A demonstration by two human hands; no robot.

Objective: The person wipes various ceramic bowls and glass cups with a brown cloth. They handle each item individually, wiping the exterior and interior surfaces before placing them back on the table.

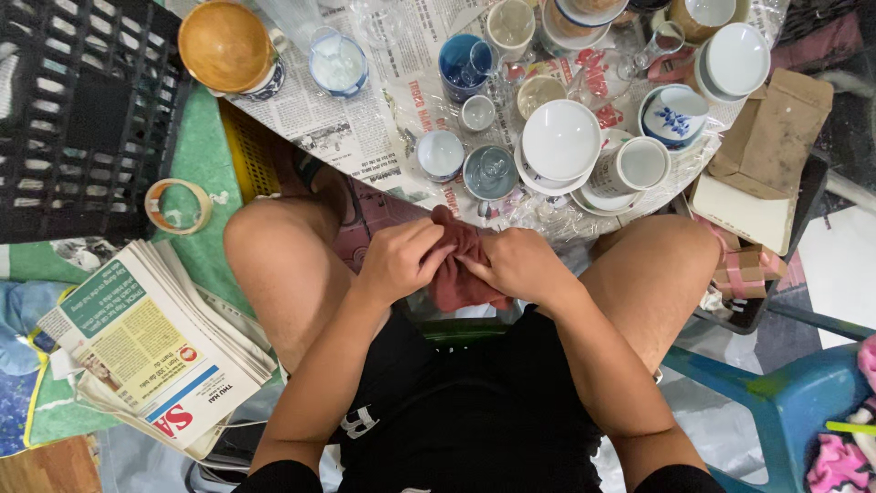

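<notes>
Between my knees I hold a crumpled dark red cloth (459,265). My left hand (400,258) grips its left side and my right hand (520,265) grips its right side, fingers curled into the folds. Whatever the cloth may wrap is hidden. Just beyond my hands is a low table covered with newspaper and clear plastic (383,137), crowded with several cups and bowls: a white bowl (560,139) upside down on a saucer, a white mug (636,166), a small grey-blue cup (489,172) and a blue cup (461,66).
A stack of newspapers (155,342) lies on the floor at my left, with a roll of tape (177,204) and a black plastic crate (82,110) beyond. Cardboard pieces (766,146) sit at the right, above a blue plastic chair (785,393). An orange bowl (224,44) stands far left on the table.
</notes>
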